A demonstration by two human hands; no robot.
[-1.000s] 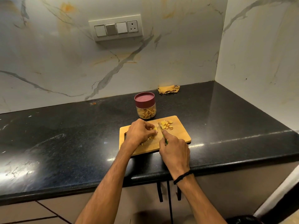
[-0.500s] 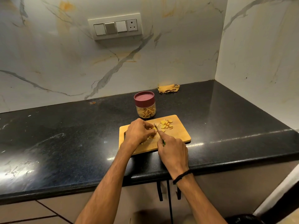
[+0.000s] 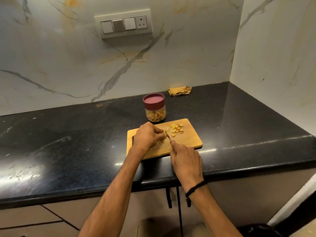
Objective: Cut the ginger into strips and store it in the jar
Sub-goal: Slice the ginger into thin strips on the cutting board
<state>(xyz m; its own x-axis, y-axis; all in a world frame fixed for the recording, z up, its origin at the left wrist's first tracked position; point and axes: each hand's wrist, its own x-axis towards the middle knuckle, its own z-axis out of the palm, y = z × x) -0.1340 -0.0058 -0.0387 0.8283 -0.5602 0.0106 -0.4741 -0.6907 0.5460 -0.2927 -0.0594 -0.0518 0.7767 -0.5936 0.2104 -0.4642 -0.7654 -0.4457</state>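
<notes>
Nearest, below the table edge, dark bar handles [image 3: 169, 197] hang on the beige cabinet fronts. A black cord wristband [image 3: 195, 186] circles the right wrist. The right hand [image 3: 185, 158] is curled round the handle of a small thin-bladed knife [image 3: 168, 136], forefinger stretched along the top; the handle itself is hidden in the hand, and the short blade points away and to the left, its tip at the ginger. The left hand [image 3: 147, 134] lies knuckles up with its fingertips bent down, pinching a pale yellow ginger piece [image 3: 164, 133] against the board just beside the blade. A few cut ginger strips [image 3: 159, 142] peep out under that hand. Both hands work over a rectangular light wooden cutting board [image 3: 189, 141] with a slot handle at its left end, lying flat near the front edge of the glossy black stone table [image 3: 68, 142]. At the board's far right lies a loose heap of round yellow ginger slices [image 3: 177, 130], apart from the held piece. Just behind the board stands a clear round jar [image 3: 155, 115], upright, closed with a maroon lid [image 3: 153, 100] and about half full of yellow ginger strips lying in all directions. Farther back, against the wall, a crumpled yellow cloth [image 3: 179, 90] lies on the table. Above rises a white marble wall [image 3: 51, 57] with grey and ochre veins, bearing a white switch plate [image 3: 124, 23] with three rockers and one socket.
</notes>
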